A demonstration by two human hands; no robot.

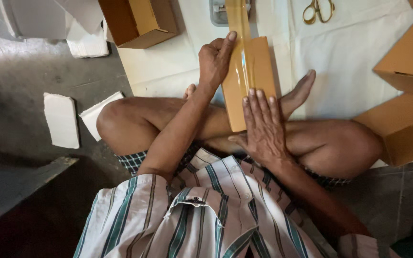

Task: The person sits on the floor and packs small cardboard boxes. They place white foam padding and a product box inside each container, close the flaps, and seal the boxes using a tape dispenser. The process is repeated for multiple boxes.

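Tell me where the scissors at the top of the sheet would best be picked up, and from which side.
Probably by the looped handles. The gold scissors lie flat on the white sheet with the loops toward the person, so coming from the near side, past the flat brown box that the left hand and right hand press down, suits best. The blades are cut off by the frame edge.

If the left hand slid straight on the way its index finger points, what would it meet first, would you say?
Probably the grey metal tape dispenser: the left hand points up the strip of brown tape towards it.
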